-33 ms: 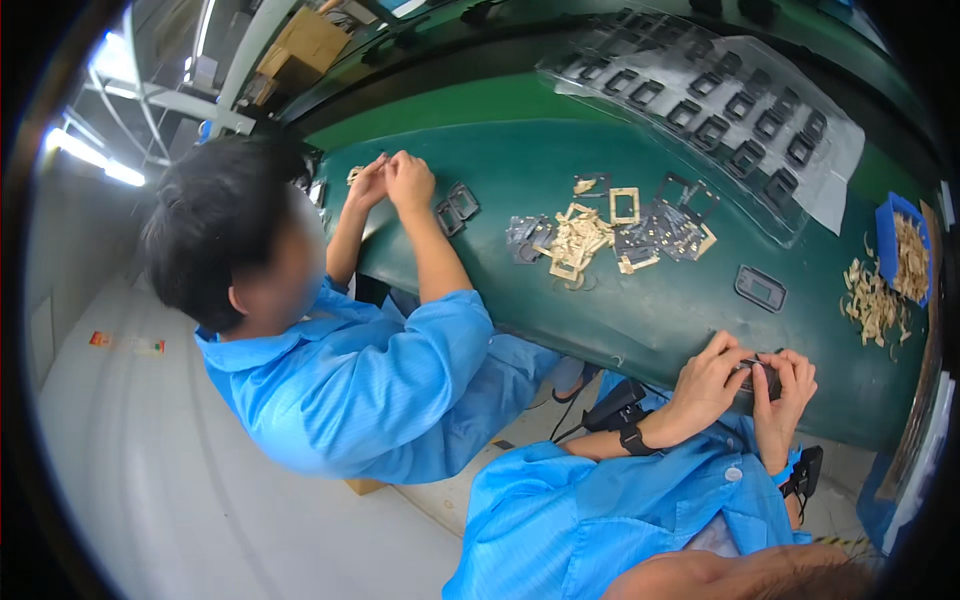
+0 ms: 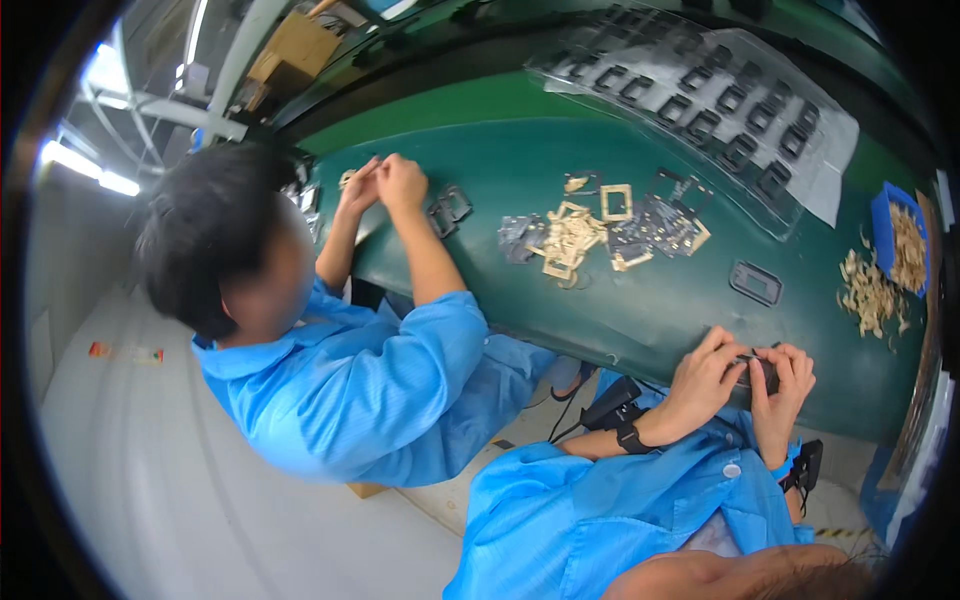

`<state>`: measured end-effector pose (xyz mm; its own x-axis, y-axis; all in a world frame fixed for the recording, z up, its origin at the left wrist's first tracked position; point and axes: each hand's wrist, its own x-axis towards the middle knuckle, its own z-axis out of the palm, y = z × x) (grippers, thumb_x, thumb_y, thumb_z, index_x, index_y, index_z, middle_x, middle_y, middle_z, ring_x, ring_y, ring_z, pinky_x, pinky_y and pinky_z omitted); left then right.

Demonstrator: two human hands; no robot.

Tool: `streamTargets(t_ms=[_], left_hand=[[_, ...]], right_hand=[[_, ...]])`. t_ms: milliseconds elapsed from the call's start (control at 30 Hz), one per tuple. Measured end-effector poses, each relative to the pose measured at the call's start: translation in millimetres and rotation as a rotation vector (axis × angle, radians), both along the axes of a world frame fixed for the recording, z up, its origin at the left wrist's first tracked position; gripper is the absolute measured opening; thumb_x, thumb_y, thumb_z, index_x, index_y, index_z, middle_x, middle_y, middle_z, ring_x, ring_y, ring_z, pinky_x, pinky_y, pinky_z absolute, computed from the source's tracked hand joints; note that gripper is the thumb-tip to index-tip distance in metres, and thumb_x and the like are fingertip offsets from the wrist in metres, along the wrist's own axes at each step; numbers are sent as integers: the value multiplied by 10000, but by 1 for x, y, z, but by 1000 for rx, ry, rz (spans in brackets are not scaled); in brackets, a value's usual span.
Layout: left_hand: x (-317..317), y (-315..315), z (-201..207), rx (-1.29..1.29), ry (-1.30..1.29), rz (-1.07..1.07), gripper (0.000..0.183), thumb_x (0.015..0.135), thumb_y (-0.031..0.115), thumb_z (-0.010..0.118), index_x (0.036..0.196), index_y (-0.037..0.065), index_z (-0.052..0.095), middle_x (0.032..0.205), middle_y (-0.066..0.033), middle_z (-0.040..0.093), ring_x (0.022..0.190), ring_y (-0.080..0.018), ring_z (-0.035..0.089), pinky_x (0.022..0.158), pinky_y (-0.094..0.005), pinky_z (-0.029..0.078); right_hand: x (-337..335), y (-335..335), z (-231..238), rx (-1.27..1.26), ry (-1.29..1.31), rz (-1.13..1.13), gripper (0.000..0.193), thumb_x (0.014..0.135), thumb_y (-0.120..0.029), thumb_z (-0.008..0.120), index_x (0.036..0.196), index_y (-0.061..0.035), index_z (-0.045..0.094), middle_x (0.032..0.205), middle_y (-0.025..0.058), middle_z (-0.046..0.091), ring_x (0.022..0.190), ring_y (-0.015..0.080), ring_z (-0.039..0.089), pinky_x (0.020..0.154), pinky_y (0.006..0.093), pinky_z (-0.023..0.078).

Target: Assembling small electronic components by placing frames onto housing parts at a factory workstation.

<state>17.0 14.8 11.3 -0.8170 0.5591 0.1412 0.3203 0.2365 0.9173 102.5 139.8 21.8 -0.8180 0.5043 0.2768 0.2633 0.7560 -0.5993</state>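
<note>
One dark, hard-looking part (image 2: pixel 770 375), mostly covered, sat pinched between left hand (image 2: pixel 705 377) and right hand (image 2: pixel 786 383), at near edge of smooth green tabletop (image 2: pixel 640 315), toward right corner. Step looked like close fingertip work, exact action hidden tbh; next move probably called for steady grip. Fingers curled narrow, wrists angled inward. Dark grey rectangular frame (image 2: pixel 739 279) lay beyond.

Small dark part (image 2: pixel 770 375), held from both sides, largely covered, full outline not discernible, lower right of frame.
</note>
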Motion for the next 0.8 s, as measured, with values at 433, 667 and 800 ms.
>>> streamTargets(t_ms=[433, 667, 800], left_hand=[[-12, -7, 14, -83, -61, -6, 220, 831, 16, 770, 1050, 24, 751, 991, -80, 607, 519, -67, 529, 507, -236, 431], [-8, -3, 21, -88, -98, 30, 167, 855, 44, 767, 1017, 11, 750, 980, -96, 614, 497, -75, 539, 488, -237, 425], [-9, -1, 24, -106, -101, 37, 156, 885, 64, 743, 1019, -14, 734, 969, -97, 594, 499, -92, 514, 481, -260, 422]], right_hand=[[-10, 1, 3, -60, 47, -28, 152, 821, -222, 774, 944, -143, 735, 983, -9, 597, 919, 192, 518, 809, 362, 323], [-7, 1, 3, -61, 45, -27, 143, 821, -225, 774, 935, -146, 738, 986, -14, 595, 910, 189, 501, 797, 359, 317], [-8, 1, 2, -63, 40, -26, 139, 821, -224, 770, 932, -149, 736, 983, -15, 594, 912, 188, 504, 797, 357, 317]])
